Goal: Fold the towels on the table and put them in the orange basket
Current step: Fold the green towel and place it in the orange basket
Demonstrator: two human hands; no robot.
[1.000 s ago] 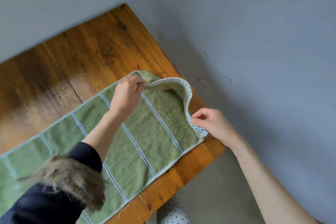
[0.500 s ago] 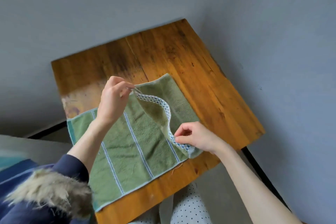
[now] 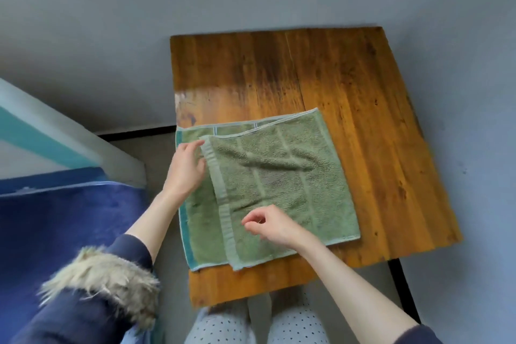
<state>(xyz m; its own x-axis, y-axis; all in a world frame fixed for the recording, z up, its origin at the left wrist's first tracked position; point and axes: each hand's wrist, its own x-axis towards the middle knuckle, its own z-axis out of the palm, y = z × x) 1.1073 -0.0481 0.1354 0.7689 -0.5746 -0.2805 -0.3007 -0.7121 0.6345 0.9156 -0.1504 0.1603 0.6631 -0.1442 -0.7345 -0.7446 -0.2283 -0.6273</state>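
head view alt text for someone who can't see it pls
A green towel lies folded roughly in half on a wooden table, seen from above. The left hand rests open at the folded-over edge, and the right hand hovers above the towel with fingers loosely curled. No basket is in view.

A green terry towel with pale stripes (image 3: 282, 184) is seen folded over on the left part of a brown wooden counter (image 3: 363, 109), its upper layer lying short of the lower layer's left edge. The left hand (image 3: 186, 169) is laid with relaxed fingers at the folded-over hem, touching it. The right hand (image 3: 272, 225) is held above the towel's near part with fingers loosely curled; whether it touches the cloth cannot be told. A fur-trimmed dark blue sleeve (image 3: 92, 296) is seen lower left, beside a blue surface (image 3: 55, 220).
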